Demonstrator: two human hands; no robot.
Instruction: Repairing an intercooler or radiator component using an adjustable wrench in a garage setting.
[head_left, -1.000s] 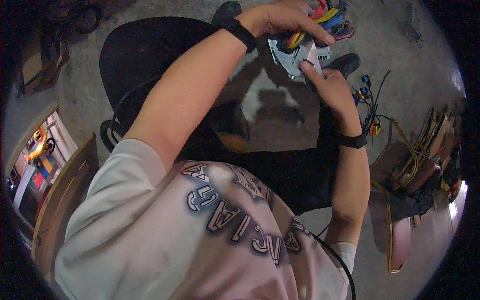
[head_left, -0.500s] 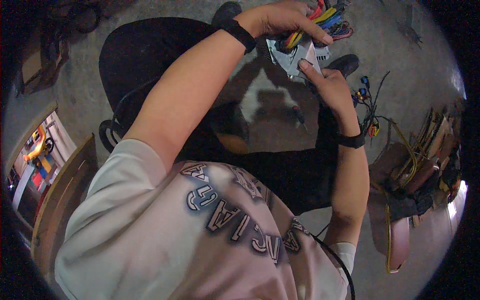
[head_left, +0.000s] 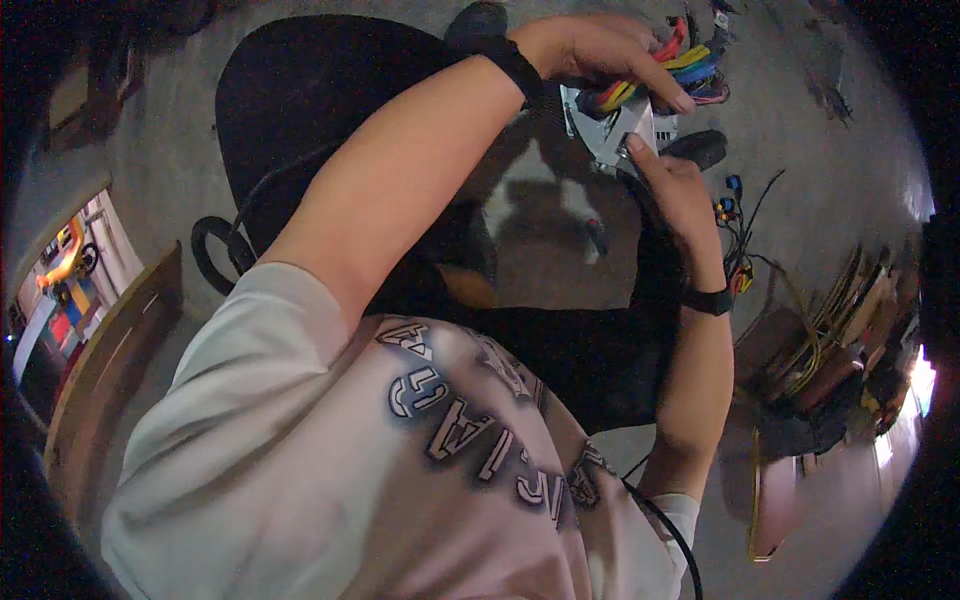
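Change: right hand (head_left: 680, 195) is staying on small grey metal box (head_left: 615, 128), barely shifting.
Grip: left hand (head_left: 600, 50) is clutching box's coloured wire bundle (head_left: 670, 65); right fingertip is pressing it.
Around: one black office chair (head_left: 300, 90), loose wires on floor (head_left: 740, 215).

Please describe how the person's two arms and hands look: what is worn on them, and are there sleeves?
Both forearms are bare, with no gloves. The left hand has a black band at its wrist; the right hand has a similar black wristband. Short pale sleeves of a T-shirt with block lettering end at the upper arms.
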